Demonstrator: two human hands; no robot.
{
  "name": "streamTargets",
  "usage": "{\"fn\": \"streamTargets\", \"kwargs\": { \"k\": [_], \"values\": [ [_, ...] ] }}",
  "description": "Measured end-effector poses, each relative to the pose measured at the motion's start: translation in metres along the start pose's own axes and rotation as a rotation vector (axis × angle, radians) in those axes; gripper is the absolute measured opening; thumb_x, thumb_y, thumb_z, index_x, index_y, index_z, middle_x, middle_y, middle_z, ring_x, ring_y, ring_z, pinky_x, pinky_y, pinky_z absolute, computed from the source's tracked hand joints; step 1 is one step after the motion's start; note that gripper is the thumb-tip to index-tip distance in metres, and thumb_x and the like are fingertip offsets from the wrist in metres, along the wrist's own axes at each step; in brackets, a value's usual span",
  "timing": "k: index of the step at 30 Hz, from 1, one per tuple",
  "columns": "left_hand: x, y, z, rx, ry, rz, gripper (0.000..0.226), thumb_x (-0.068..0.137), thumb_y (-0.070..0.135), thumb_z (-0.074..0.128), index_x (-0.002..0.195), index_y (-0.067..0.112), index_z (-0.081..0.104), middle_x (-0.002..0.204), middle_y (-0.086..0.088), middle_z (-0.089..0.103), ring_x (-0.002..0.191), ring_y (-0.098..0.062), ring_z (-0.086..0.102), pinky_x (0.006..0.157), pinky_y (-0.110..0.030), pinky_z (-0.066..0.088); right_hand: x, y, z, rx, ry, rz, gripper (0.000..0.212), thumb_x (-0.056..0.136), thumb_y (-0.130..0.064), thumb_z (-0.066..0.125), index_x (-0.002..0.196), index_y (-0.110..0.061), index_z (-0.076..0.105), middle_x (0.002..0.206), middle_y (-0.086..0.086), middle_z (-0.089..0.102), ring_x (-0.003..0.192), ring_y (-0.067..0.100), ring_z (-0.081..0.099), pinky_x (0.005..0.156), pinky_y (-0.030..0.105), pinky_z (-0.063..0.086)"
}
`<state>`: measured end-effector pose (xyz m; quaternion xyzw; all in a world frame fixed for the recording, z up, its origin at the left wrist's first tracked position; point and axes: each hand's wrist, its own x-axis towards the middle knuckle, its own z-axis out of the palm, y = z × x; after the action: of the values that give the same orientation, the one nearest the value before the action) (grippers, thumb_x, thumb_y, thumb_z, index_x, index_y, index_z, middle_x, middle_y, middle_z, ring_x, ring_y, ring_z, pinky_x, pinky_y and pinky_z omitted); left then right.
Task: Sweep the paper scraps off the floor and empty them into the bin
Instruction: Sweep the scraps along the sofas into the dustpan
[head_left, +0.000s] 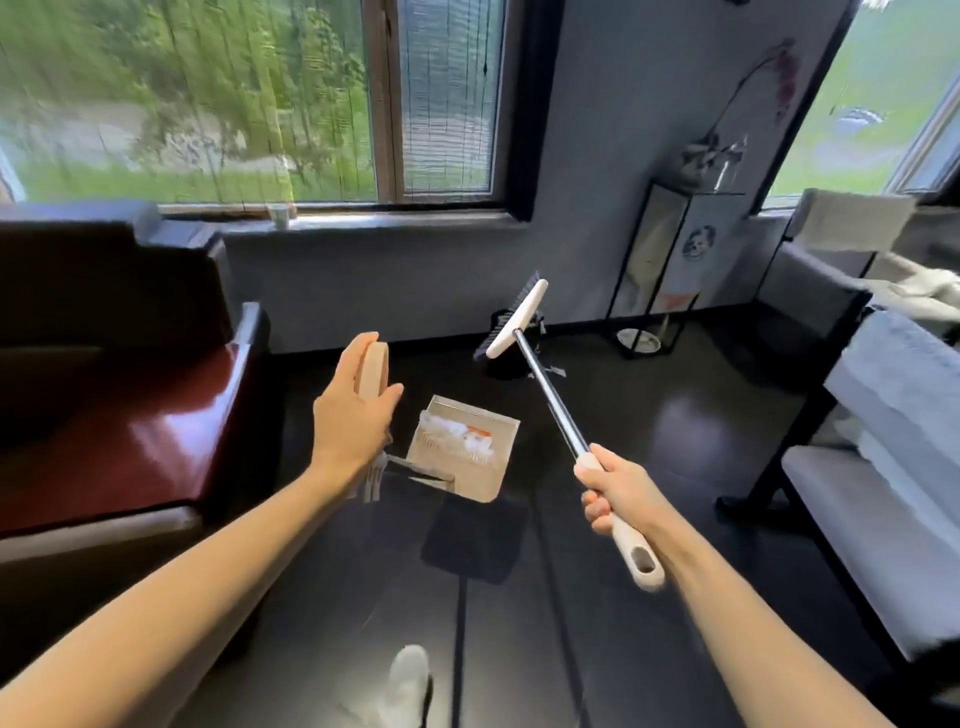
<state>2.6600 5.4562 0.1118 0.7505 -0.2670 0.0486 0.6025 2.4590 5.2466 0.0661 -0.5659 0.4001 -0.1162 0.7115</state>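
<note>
My left hand (353, 410) grips the beige handle top (375, 370) of a long-handled dustpan. The pan (485, 478) hangs above the dark floor and holds white paper scraps (457, 436), one with an orange mark. My right hand (615, 491) grips the beige grip of a broom with a metal shaft (550, 397). The broom head (517, 318) is raised off the floor and points toward the far wall. A dark bin (506, 364) stands on the floor by the wall, partly hidden behind the broom head.
A dark red table (130, 415) stands at the left. A grey bench (872, 467) is at the right. A black metal stand (670, 270) sits against the far wall, with a small scrap (555, 370) on the floor near the bin. My white shoe (408, 680) shows below.
</note>
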Motion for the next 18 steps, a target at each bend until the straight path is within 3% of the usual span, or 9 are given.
{"fn": "streamTargets", "kwargs": {
  "k": [4,7,10,15,18],
  "values": [
    [0.127,-0.046,0.057,-0.019,-0.046,0.014,0.057,0.088,0.011,0.066,0.132,0.040,0.046,0.100,0.021,0.053,0.071,-0.014,0.064,0.047,-0.009,0.046,0.129,-0.049,0.021,0.015,0.026,0.000,0.063,0.096,-0.010,0.054,0.150,-0.028,0.028,0.044,-0.006,0.046,0.035,0.005,0.036,0.031,0.015,0.031],
    [0.217,-0.070,0.096,-0.009,-0.068,0.038,0.053,0.088,0.009,0.067,0.131,0.036,0.049,0.098,0.019,0.054,0.065,0.000,0.061,0.046,-0.008,0.044,0.208,-0.086,0.023,0.039,0.042,0.002,0.064,0.096,-0.009,0.054,0.151,-0.027,0.026,0.047,-0.003,0.045,0.036,0.005,0.037,0.032,0.016,0.031],
    [0.300,-0.085,0.147,-0.018,-0.101,0.002,0.051,0.089,0.010,0.066,0.129,0.038,0.049,0.097,0.010,0.058,0.051,-0.009,0.056,0.042,-0.017,0.047,0.270,-0.119,0.018,0.017,0.065,0.002,0.065,0.096,-0.009,0.053,0.152,-0.027,0.024,0.056,0.001,0.042,0.036,0.006,0.037,0.033,0.017,0.032],
    [0.421,-0.116,0.242,0.007,-0.132,0.019,0.052,0.090,0.010,0.063,0.129,0.042,0.047,0.095,0.000,0.059,0.050,-0.008,0.057,0.042,-0.016,0.046,0.376,-0.168,-0.005,-0.001,0.104,-0.005,0.066,0.097,-0.009,0.052,0.152,-0.029,0.022,0.063,0.004,0.040,0.037,0.005,0.038,0.034,0.018,0.033],
    [0.481,-0.134,0.296,0.067,-0.128,0.046,0.050,0.091,0.011,0.062,0.133,0.035,0.047,0.100,0.003,0.060,0.062,0.001,0.061,0.053,-0.010,0.046,0.436,-0.200,-0.022,-0.028,0.132,-0.017,0.064,0.097,-0.008,0.051,0.151,-0.027,0.023,0.063,0.004,0.039,0.036,0.004,0.037,0.033,0.017,0.032]
  ]
}}
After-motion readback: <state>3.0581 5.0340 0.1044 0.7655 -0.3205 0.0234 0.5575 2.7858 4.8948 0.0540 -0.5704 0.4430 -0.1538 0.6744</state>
